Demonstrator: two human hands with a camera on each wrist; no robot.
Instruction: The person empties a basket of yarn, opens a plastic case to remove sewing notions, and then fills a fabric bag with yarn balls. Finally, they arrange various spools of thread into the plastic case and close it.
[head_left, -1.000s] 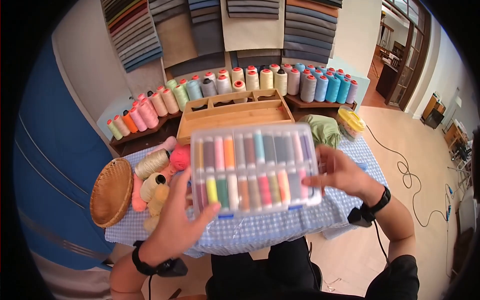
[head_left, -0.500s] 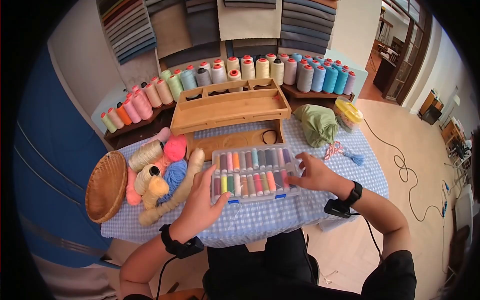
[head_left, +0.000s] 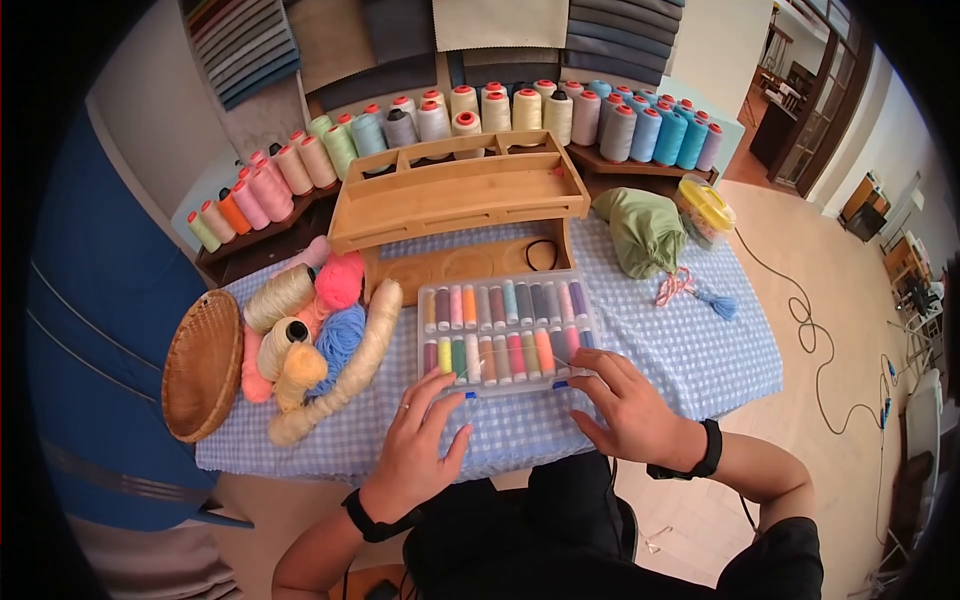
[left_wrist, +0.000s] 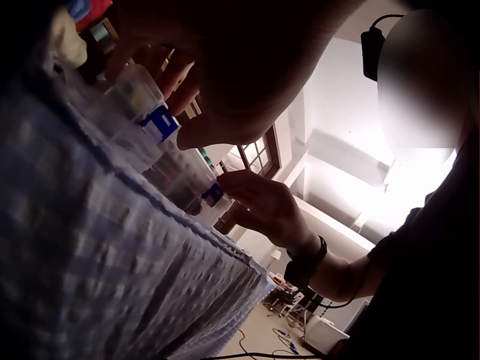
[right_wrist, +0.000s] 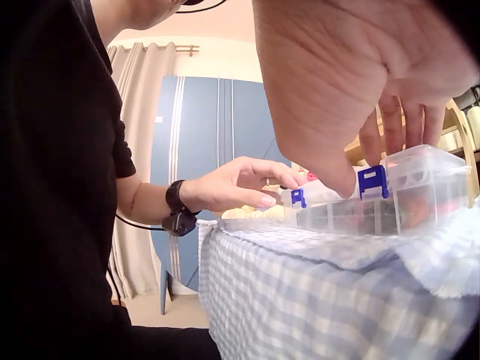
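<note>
A clear plastic case (head_left: 510,350) lies flat and closed on the checked cloth, with two rows of coloured thread spools showing through its lid. Two blue latches face the person; one latch (right_wrist: 373,182) is plain in the right wrist view. The left hand (head_left: 415,445) is at the case's front left corner, fingers loosely bent and touching the edge. At the front right part, the right hand (head_left: 635,415) rests its fingertips on the lid, its thumb apart from the fingers. Both hands are also by the latches in the left wrist view.
Behind the case stands a wooden organiser (head_left: 450,205). Yarn skeins (head_left: 340,345) and a wicker basket (head_left: 203,365) are at the left; a green pouch (head_left: 640,232) and a yellow-lidded tub (head_left: 707,208) at the back right. Thread cones line the rear shelves.
The case has come down from the air onto the cloth, against the organiser's front. Both hands have moved from its sides to its front edge.
</note>
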